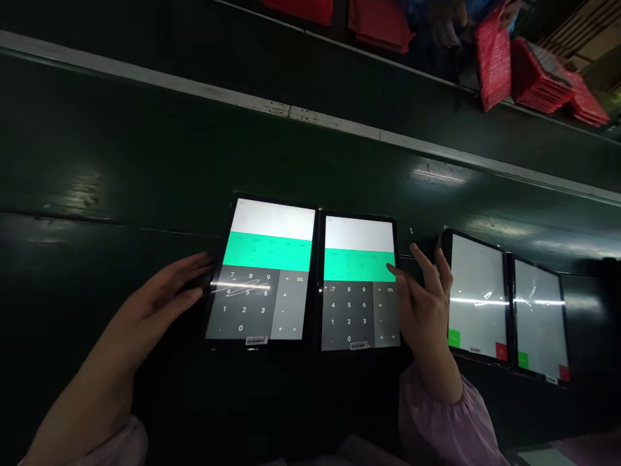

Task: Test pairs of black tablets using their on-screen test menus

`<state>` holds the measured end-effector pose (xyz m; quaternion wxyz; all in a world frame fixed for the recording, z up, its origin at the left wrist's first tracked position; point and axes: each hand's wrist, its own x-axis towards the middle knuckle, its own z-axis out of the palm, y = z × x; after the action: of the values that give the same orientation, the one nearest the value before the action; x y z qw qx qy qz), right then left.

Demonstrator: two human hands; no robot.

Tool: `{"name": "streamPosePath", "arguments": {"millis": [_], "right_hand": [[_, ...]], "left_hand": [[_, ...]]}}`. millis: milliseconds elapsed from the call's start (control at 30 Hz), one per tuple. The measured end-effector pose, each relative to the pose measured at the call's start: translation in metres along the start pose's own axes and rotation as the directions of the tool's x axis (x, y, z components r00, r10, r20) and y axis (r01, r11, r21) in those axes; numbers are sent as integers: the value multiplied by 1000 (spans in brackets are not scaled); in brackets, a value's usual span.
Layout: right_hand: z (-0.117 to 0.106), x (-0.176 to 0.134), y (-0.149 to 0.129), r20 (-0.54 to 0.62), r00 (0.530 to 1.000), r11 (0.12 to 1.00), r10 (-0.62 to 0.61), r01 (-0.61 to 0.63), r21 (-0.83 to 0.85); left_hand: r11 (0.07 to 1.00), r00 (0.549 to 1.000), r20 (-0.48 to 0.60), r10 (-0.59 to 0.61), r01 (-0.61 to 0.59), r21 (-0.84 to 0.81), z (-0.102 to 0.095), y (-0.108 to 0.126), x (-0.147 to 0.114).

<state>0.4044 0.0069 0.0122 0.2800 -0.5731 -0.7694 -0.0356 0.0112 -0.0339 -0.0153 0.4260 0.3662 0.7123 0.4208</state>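
Two tablets lie side by side in front of me, each lit with a calculator screen: a left tablet (264, 272) and a right tablet (359, 285). Both screens show a white top, a green band and dark number keys, with a small barcode label at the bottom edge. My left hand (162, 294) rests beside the left tablet's left edge, fingers stretched out and holding nothing. My right hand (424, 301) hovers at the right tablet's right side, its index finger over the green band and the other fingers spread. Whether that fingertip touches the glass I cannot tell.
Two more tablets, a nearer one (478, 298) and a farther one (541, 317), lie to the right with pale screens and green and red corners. A metal strip (218, 94) crosses the dark green bench. Beyond it are red packages (541, 74) and a co-worker's hand (446, 22).
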Motion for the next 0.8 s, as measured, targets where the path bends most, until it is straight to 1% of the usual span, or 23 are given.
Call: {"name": "streamPosePath", "arguments": {"millis": [100,167,267,333,367,433,533,633,733,800], "right_hand": [[4,-2,-5,37,999,999,-1,0,37],[6,-4,-7,36,999,999,3,-5,51],[7,-4,-7,-24,999,999,38,-37,15],[4,-4,-11,-62,998,999,28,-29,-13],[2,-3,-15,-72,997,1000,3,-4,-13],[-2,-4,-26,-66,995,997,-73,74,20],[-6,-5,-44,3,989,985,-149,148,90],[-3,-8,-55,52,989,985,-137,130,114],[4,-10,-61,83,989,985,-125,114,128],[8,-11,-65,118,983,984,-144,130,122]], "left_hand": [[982,998,-32,62,-67,-175,8,0,2],[949,995,-74,72,-91,-300,17,5,8],[890,993,-111,29,-76,-449,30,16,22],[852,990,-136,45,-109,-512,38,24,34],[835,987,-149,61,-132,-534,41,28,40],[809,981,-166,100,-178,-560,47,31,50],[803,970,-159,184,-242,-545,55,30,58],[810,955,-151,256,-297,-505,57,25,61],[808,956,-142,257,-294,-510,57,21,61],[805,955,-145,257,-295,-515,57,21,60]]}}
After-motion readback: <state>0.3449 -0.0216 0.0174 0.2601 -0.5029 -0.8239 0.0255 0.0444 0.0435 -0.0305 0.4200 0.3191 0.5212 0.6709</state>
